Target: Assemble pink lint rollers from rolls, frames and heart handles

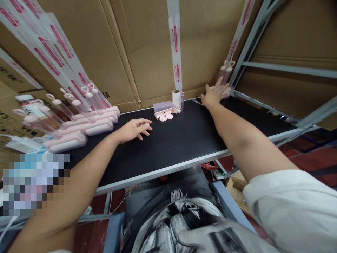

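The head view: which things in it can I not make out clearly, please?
In the head view:
Pink piece at the right hand: the hand covers part of it; any grip is unclear.
Red print on the central tape: too small to read.
Lower left: a pixelated patch hides what lies there.

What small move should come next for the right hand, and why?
Perhaps close the right hand on a pink-capped tube at the far right: the hand is spread open before it, contact unclear, and the left hand looks empty.
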`<state>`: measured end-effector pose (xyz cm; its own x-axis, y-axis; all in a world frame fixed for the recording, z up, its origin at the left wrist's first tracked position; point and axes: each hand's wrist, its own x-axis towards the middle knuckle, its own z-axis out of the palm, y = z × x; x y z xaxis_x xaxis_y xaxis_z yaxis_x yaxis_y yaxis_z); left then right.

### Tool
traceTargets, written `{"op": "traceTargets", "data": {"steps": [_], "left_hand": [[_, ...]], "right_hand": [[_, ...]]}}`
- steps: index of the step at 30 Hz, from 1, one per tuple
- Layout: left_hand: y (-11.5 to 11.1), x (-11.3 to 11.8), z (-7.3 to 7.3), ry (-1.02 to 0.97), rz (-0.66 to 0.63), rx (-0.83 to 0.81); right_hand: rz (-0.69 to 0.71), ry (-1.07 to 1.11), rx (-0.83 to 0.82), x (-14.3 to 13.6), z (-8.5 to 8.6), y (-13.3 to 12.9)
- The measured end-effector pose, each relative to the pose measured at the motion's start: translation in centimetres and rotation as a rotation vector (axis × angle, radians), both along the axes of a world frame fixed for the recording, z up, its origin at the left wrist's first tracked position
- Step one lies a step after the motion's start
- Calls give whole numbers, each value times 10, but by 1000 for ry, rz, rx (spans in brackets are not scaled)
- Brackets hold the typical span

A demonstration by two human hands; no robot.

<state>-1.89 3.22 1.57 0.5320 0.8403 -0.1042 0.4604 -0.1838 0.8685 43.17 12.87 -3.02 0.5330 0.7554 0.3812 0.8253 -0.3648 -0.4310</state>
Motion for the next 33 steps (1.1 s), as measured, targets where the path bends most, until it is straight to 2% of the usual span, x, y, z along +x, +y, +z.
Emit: {"op": "traceTargets", "data": {"steps": [7,20,27,33], "left_hand": [[-3,2,2,58,-29,35],[-3,1,2,71,-38,49],[-2,2,-1,53,-39,36],[0,1,-2,69,-50,53]], "right_hand": [[71,66,6,15,-8,2],[-13,89,-47,35,-9,12],[-55,69,-108,31,-5,6],[-18,79,-53,26,2,-4]]}}
